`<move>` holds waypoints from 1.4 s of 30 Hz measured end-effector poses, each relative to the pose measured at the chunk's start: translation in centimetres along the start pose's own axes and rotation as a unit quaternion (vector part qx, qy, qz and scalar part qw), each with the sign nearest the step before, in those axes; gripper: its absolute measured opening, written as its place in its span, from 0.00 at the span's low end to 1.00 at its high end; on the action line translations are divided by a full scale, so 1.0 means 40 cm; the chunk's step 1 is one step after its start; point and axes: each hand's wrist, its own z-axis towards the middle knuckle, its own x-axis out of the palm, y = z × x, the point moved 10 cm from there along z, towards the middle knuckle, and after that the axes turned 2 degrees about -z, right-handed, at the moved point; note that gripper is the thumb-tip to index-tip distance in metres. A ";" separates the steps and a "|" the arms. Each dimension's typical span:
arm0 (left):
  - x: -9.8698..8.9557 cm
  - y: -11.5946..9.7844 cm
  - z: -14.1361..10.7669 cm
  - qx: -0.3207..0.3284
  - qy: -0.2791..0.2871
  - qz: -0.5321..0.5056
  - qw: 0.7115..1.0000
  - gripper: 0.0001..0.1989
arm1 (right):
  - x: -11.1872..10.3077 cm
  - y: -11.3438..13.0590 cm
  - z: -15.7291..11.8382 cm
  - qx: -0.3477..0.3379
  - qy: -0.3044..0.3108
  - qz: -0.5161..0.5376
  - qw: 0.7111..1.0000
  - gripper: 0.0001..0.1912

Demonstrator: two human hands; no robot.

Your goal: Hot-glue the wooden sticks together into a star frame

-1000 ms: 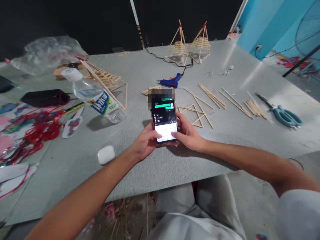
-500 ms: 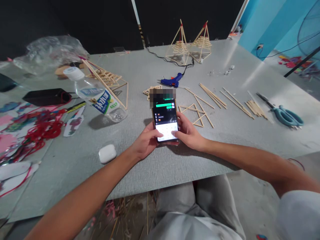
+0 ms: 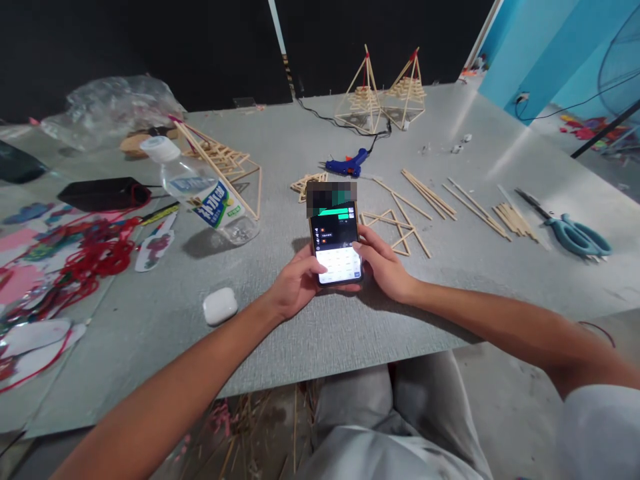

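A lit phone (image 3: 338, 257) is held upright near the table's front edge, with a white keyboard on the lower part of its screen. My left hand (image 3: 299, 283) grips its left side, thumb over the keyboard's left part. Around the right side is my right hand (image 3: 387, 265), its thumb at the upper right of the keyboard. Just behind the phone lies a small stick piece (image 3: 305, 185), and a flat frame of sticks (image 3: 395, 227) is to the right. A white earbud case (image 3: 220, 307) sits left of my left hand.
A plastic bottle (image 3: 200, 193) stands tilted-looking at the left by a stick pyramid (image 3: 220, 150). Behind are a blue glue gun (image 3: 346, 163) and two stick pyramids (image 3: 367, 100). Loose sticks (image 3: 429, 193) and scissors (image 3: 575, 233) lie right, red cords (image 3: 107, 257) far left.
My right thumb has moved up from the lower keyboard to its upper right edge. The whole view has shifted slightly, with objects a little further right.
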 end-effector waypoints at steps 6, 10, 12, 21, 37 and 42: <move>-0.002 0.003 0.006 -0.001 0.030 -0.016 0.999 0.36 | 0.000 -0.009 0.007 0.010 -0.001 0.020 1.000 0.23; 0.000 0.000 0.010 -0.004 0.032 -0.033 0.999 0.34 | 0.006 -0.016 0.013 0.021 0.007 0.051 0.998 0.28; -0.001 -0.002 0.012 -0.004 0.024 -0.032 0.999 0.34 | 0.010 -0.017 0.014 0.024 0.014 0.052 0.998 0.30; -0.001 -0.001 0.011 -0.007 0.025 -0.027 0.999 0.33 | 0.004 -0.015 0.005 0.034 0.003 0.036 0.999 0.25; -0.015 0.007 0.005 -0.007 0.048 -0.022 0.999 0.38 | 0.019 -0.005 0.001 0.032 0.021 0.073 0.997 0.25; -0.019 0.011 0.000 -0.015 0.020 -0.003 1.000 0.36 | 0.015 -0.018 0.002 0.043 0.020 0.072 0.996 0.25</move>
